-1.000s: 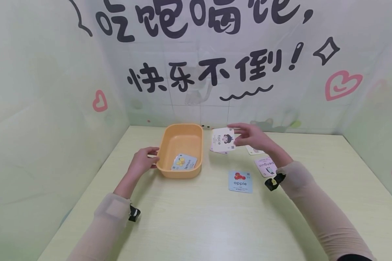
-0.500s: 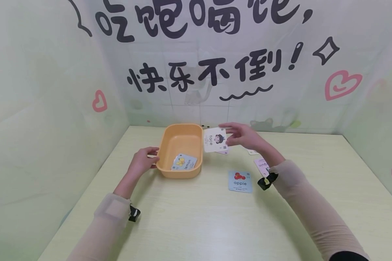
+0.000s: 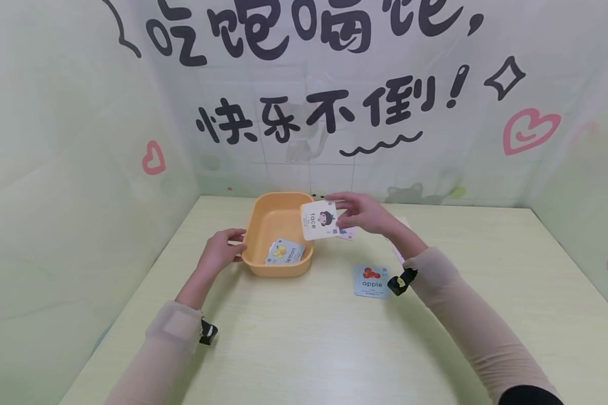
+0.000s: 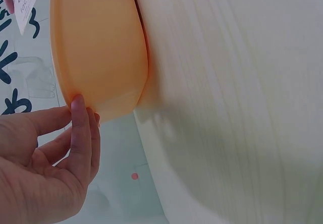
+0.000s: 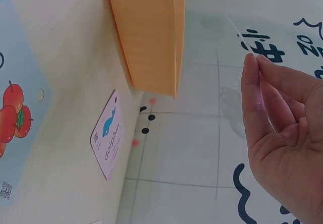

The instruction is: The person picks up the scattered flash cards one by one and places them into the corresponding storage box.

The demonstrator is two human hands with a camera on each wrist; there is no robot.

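Note:
My left hand (image 3: 220, 248) grips the left rim of an orange plastic basin (image 3: 269, 224); the left wrist view shows thumb and fingers pinching that rim (image 4: 63, 85). Inside the basin, at its near end, lies a blue lemon card (image 3: 285, 251) with a picture of yellow lemons. A white flashcard marked "face" (image 3: 315, 221) is pinched by one edge between the thumb and fingers of my right hand (image 3: 361, 212). The card overlaps the basin's right rim in the head view. From the right wrist it appears edge-on (image 5: 239, 35), raised above the table.
A blue apple card (image 3: 371, 281) lies on the table right of the basin. The dolphin card (image 5: 108, 138) lies close beside the basin, partly covered in the head view by the right hand. More cards are mostly hidden behind the right forearm. A printed wall sheet (image 3: 304, 163) backs the table.
My right hand has carried the face card leftward, from beside the basin to over its right rim. The left hand and basin have stayed where they were.

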